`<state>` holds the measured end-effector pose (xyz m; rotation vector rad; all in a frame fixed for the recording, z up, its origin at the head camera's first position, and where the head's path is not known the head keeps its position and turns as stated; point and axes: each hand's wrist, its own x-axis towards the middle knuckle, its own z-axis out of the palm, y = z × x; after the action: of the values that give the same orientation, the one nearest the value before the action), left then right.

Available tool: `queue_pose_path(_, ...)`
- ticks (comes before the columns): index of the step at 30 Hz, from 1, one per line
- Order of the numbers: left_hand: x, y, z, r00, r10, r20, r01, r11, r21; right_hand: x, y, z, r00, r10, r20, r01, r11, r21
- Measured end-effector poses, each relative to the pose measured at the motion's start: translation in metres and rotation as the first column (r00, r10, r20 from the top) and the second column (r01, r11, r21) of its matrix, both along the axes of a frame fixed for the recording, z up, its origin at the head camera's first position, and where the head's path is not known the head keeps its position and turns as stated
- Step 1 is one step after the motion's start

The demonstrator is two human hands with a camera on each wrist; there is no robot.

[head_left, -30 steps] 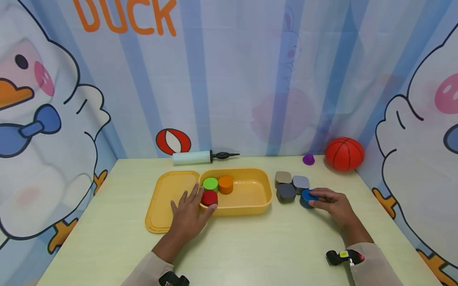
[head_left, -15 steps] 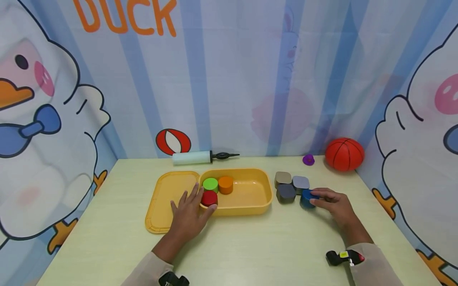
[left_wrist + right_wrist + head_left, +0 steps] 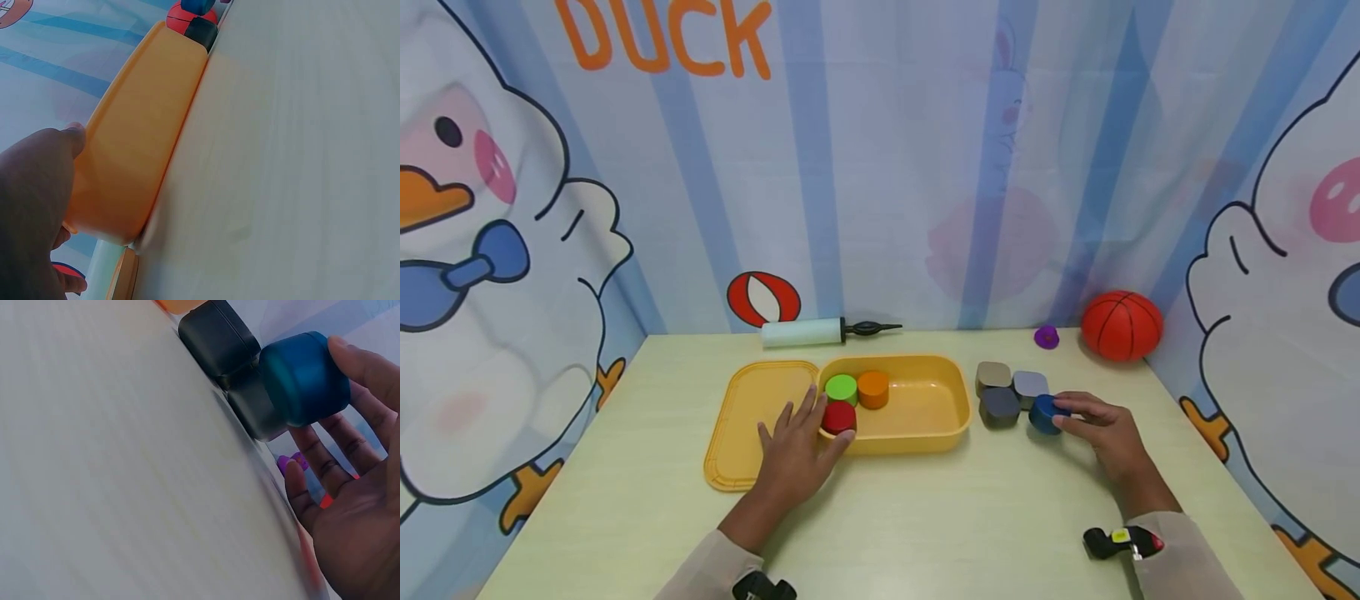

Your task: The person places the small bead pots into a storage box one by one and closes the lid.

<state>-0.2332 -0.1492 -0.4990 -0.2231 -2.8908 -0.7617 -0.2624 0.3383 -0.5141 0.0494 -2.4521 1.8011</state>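
Behind: striped backdrop (image 3: 887, 167) | pale tabletop (image 3: 940, 517) | right hand (image 3: 1103, 432) pinches blue block (image 3: 1042, 416)

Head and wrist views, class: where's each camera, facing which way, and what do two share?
Head: worn there, facing forward and down at the yellow tub; left hand and right hand show.
Left wrist: worn there, facing the tub; left hand shows.
Right wrist: worn there, facing the blue piece; right hand shows.
Head and right wrist share the piece.

I can see the right hand (image 3: 365, 487) pinching a blue block (image 3: 303, 378), with a dark block (image 3: 215, 340) and a grey block (image 3: 253, 406) just past that blue one and a purple thing (image 3: 300, 460) farther behind it.
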Motion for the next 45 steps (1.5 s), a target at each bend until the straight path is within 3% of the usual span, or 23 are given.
queue_pose_path(6, 0.000, 0.000, -0.001, 1.000, 0.001, 0.004, -0.001, 1.000, 0.007, 0.001, -0.004, 0.006, 1.000, -0.012, -0.002, 0.011, 0.999, -0.033)
queue_pose_path(16, -0.001, 0.000, -0.002, 1.000, -0.002, 0.000, 0.002, 1.000, 0.006, 0.002, -0.014, 0.020, 0.988, 0.010, -0.154, -0.020, 0.998, -0.063)
queue_pose_path(28, -0.001, 0.000, -0.001, 1.000, -0.005, -0.001, 0.005, 1.000, 0.007, -0.007, -0.040, 0.034, 0.945, 0.049, -0.322, -0.048, 0.999, 0.012)
queue_pose_path(38, -0.002, -0.001, -0.003, 1.000, -0.006, -0.005, 0.006, 1.000, 0.004, -0.014, -0.070, 0.037, 0.932, 0.060, -0.357, -0.071, 0.997, -0.018)
queue_pose_path(45, -0.001, -0.001, -0.002, 1.000, -0.007, -0.001, 0.007, 1.000, 0.008, -0.018, -0.090, 0.041, 0.919, 0.095, -0.384, -0.130, 0.989, -0.066)
